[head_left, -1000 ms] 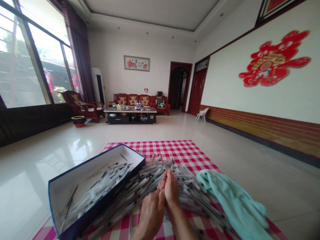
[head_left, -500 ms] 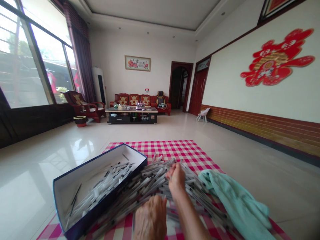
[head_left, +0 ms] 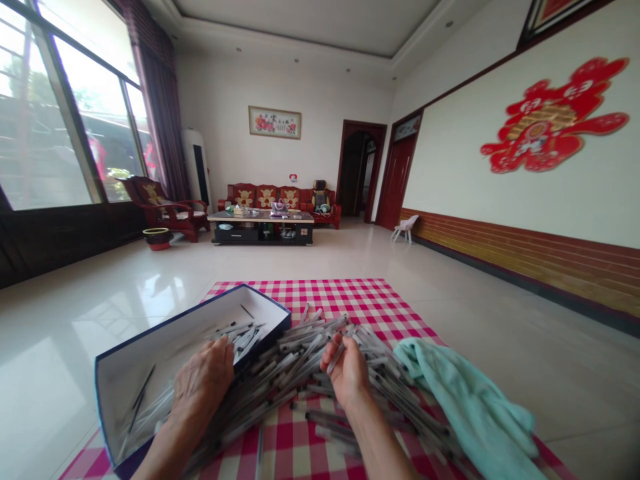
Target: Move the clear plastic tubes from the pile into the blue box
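My right hand (head_left: 347, 373) is raised over a pile of loose pens (head_left: 300, 357), its fingers closed on a slim, translucent pen (head_left: 335, 359). My left hand (head_left: 203, 380) reaches over the near side of a blue-edged box (head_left: 195, 311) with a white inside. Its fingers are curled downward beside the clear and black-tipped pen parts (head_left: 247, 337) in the box. What those fingers hold, if anything, is hidden beneath the hand. The pile spreads between the box and a crumpled mint-green cloth (head_left: 465, 393).
A pink-and-white checked cloth (head_left: 345, 290) lies under everything. Beyond it, on the tiled floor, stand a low black table (head_left: 263, 230), a red wooden sofa (head_left: 255, 193), an armchair (head_left: 165, 207), a flowerpot (head_left: 158, 239) and a small chair (head_left: 405, 228).
My left hand has moved left, from beside the right wrist to over the box. My right hand has turned slightly, and the pen in its fingers now shows.
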The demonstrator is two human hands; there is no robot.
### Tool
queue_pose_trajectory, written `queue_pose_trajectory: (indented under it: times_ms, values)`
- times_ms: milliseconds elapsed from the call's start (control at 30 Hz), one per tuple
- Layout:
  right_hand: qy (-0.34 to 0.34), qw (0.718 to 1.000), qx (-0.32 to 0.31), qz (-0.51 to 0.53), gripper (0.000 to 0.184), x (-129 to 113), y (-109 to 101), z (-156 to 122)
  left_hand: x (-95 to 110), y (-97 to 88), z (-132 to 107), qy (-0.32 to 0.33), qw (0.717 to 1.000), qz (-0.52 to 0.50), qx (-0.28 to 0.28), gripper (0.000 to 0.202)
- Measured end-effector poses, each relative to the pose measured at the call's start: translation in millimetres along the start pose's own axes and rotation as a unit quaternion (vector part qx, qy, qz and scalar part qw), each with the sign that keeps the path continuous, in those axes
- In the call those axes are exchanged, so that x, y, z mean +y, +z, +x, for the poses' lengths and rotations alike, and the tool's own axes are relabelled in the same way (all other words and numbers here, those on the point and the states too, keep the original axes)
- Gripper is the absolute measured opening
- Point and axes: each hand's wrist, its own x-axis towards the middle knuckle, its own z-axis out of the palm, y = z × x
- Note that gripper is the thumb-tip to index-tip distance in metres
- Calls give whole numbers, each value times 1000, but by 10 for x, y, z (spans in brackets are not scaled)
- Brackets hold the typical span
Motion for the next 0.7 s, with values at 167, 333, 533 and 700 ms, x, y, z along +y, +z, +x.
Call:
queue_pose_trajectory:
  times_ms: [167,333,533,700]
  values:
    - [62,996,-58,1,15,100,-105,-37,13,-24,9,-22,999,4,30,47]
    - [117,980,-158,-45,16,93,-154,-133,352,77,-128,57,971,-227,46,37]
    - [182,934,-280,-129,26,52,-222,-310,650,354,-280,-10,777,-608,-164,51]
    - [221,898,-342,-167,27,53,-232,-399,667,430,-337,-26,685,-695,-217,47]
